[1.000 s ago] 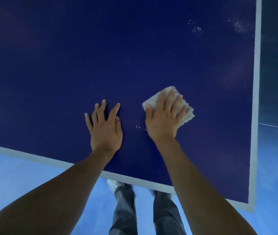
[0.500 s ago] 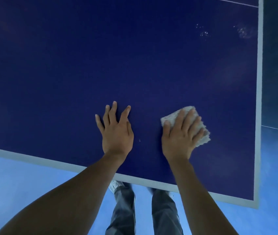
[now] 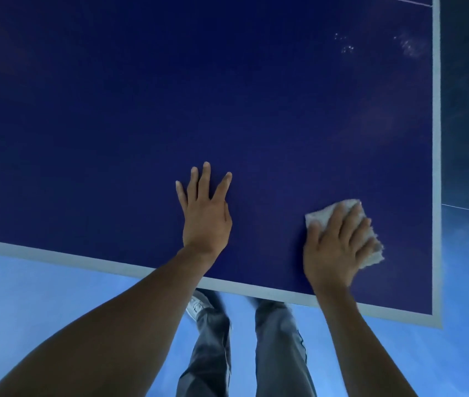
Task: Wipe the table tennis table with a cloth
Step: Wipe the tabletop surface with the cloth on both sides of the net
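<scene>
The left forearm (image 3: 130, 325) and right forearm (image 3: 353, 333) are bare from the frame's lower edge up to the left hand (image 3: 206, 216) and right hand (image 3: 333, 247). At bottom centre, both legs wear grey jeans (image 3: 279, 353). A blurred white sneaker (image 3: 196, 306) shows at the left leg.

Cloth (image 3: 372, 255) under right hand (image 3: 335, 247) on table (image 3: 170, 96), right of left hand (image 3: 206, 216).

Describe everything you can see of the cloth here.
The cloth is a small, whitish, seemingly folded pad with a fuzzy edge, looking like towelling. It lies flat on the dark blue table, close to its near right corner. The right hand presses on it with spread fingers, covering most of it; only its far corner and right edge show.
</scene>
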